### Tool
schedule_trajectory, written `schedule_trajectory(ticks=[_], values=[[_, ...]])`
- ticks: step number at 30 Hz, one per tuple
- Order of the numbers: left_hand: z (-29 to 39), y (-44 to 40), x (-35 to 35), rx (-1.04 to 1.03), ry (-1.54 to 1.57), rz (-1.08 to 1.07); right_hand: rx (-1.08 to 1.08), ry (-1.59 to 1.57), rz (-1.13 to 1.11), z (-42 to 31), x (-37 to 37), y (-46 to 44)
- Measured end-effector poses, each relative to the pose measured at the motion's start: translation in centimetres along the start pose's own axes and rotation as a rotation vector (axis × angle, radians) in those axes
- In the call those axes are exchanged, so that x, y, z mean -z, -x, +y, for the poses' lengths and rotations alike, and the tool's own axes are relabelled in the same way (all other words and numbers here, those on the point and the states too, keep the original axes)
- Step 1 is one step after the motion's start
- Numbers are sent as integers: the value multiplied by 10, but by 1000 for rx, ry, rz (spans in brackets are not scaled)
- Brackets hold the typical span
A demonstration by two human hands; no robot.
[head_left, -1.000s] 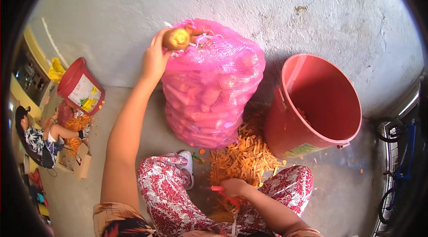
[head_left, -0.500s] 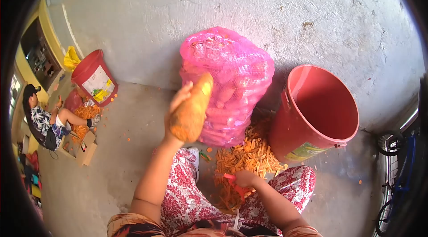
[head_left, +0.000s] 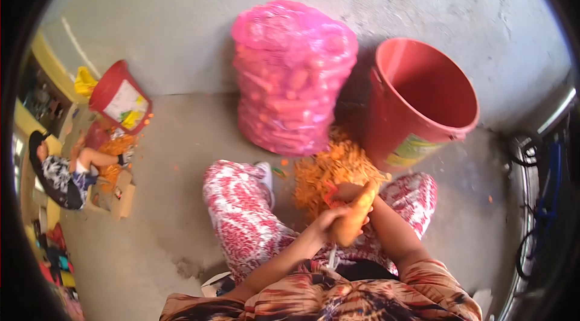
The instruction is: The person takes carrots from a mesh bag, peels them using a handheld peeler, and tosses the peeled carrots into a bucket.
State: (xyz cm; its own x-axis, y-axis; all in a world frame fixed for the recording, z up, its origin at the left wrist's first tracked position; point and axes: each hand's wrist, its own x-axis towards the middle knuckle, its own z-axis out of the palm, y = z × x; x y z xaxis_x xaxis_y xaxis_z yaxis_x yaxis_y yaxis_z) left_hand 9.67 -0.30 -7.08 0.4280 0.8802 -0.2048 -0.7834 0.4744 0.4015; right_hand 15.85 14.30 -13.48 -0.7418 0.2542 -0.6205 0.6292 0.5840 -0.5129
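My left hand [head_left: 331,219] is wrapped round a large, thick carrot [head_left: 355,217], held at a slant above my lap with its narrow end pointing up. Just behind the carrot, my right hand [head_left: 348,192] is closed on a red peeler [head_left: 330,193], which is partly hidden. Below and beyond both hands lies a heap of orange peelings [head_left: 329,167] on the floor between my legs. A pink mesh sack [head_left: 293,82] full of carrots stands upright against the wall.
A tall red bucket [head_left: 402,121] stands to the right of the sack. At far left, a seated person [head_left: 63,170] is near another red bucket [head_left: 121,100], more peelings and a cardboard box [head_left: 124,195]. A blue bicycle frame [head_left: 548,200] is at the right edge.
My left hand has brought the carrot down and to the right, from in front of the sack to beside my right hand. The view has tilted, so the sack and bucket appear higher.
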Motion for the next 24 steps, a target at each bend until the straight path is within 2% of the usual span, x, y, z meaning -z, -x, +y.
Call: schedule_trajectory(ticks=[2,3,4,6,10,12,14,16,17,18,20,23,24], values=[[9,-20,-10,-11,-112,-193,-60,19,55,8,1,8],[17,-30,9,145,4,-298,-82,17,78,8,0,9],[22,-40,-2,58,160,-223,-100,19,106,9,-1,10],[39,-52,-23,36,562,-87,-128,24,155,10,-10,7],[71,-39,-23,-43,395,-147,-186,-26,276,14,-11,1],[88,-33,-11,-56,238,103,-223,-118,366,19,-8,0],[104,-25,-4,-76,140,184,-248,-283,536,24,-3,0],[109,-18,0,-168,54,484,-198,-524,854,29,4,-4],[110,-11,3,-197,74,489,-173,-647,1009,31,6,-8],[109,-5,7,-226,94,493,-95,-897,1112,1,27,18],[107,2,13,-264,173,485,205,-1451,1191,-1,45,21],[97,-3,38,-236,367,454,356,-1583,1081,-43,65,50],[96,-3,33,-217,337,447,349,-1512,1099,-61,69,54]])
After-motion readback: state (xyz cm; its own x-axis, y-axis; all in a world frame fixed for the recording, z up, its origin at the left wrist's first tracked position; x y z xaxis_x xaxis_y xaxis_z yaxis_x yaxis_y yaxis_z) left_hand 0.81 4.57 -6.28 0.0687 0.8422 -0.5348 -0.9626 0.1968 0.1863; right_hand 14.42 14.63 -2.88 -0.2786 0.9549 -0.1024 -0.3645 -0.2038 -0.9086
